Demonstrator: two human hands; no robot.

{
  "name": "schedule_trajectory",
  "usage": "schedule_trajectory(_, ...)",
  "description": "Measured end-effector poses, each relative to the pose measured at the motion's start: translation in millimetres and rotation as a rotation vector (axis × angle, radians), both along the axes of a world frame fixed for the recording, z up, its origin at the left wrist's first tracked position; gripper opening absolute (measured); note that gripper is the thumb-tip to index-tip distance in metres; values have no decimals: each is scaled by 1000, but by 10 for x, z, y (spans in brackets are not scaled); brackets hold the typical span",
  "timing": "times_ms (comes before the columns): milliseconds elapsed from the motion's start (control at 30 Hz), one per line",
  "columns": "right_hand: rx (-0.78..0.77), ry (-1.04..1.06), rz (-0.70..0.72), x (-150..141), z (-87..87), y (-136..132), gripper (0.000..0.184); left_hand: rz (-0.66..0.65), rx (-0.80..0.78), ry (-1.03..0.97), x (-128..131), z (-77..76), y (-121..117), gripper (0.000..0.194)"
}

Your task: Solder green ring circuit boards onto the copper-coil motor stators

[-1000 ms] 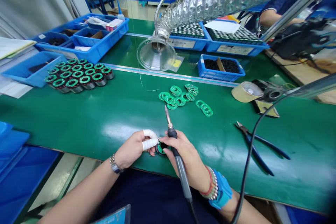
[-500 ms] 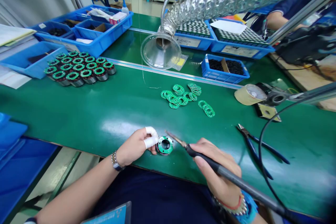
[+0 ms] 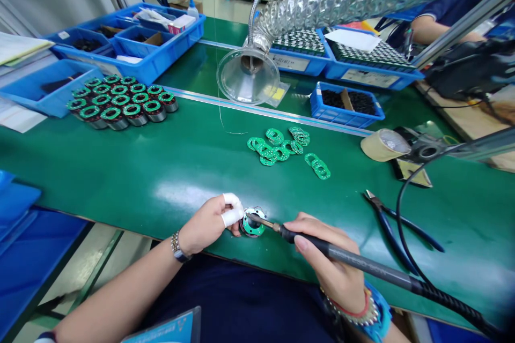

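Observation:
My left hand (image 3: 209, 224), with white cots on two fingertips, grips a small round coil topped by a green circuit-board ring (image 3: 253, 230) on the green bench mat (image 3: 120, 171). My right hand (image 3: 328, 257) holds a black-handled soldering iron (image 3: 346, 255) like a pen. The iron's metal tip reaches over the ring's upper edge, at or very near the board. My left fingers hide the ring's left side. The iron's thick cable runs off to the lower right.
Loose green rings (image 3: 277, 147) lie beyond my hands. Several ringed coils (image 3: 120, 102) stand at left, before blue bins (image 3: 153, 53). A fume hood (image 3: 247, 76), tape roll (image 3: 382, 144) and blue-handled cutters (image 3: 394, 236) are nearby. A co-worker's arm (image 3: 442, 27) shows far right.
The soldering iron's tip has moved left from just beside the ring to over it. One second ago the iron stood steeply upright; now it lies low across the mat. My left hand has barely moved.

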State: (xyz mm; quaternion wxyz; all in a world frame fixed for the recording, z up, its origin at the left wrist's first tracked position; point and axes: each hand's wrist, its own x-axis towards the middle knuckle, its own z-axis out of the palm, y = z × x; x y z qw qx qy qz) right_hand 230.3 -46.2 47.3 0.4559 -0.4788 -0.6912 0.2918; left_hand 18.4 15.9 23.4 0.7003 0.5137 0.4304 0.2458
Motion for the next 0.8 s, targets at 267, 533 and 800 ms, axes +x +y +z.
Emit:
schedule_trajectory(267,9,151,-39,-11,-84,-1,24,15,-1,4,-8,-22,-10,14)
schedule_trajectory(533,-217,747,-29,-172,-114,126,15,31,-21,-18,9,-8,-24,18)
schedule_trajectory(800,-283,841,-25,-186,-69,150,11,132,48,14,-168,-43,-183,20)
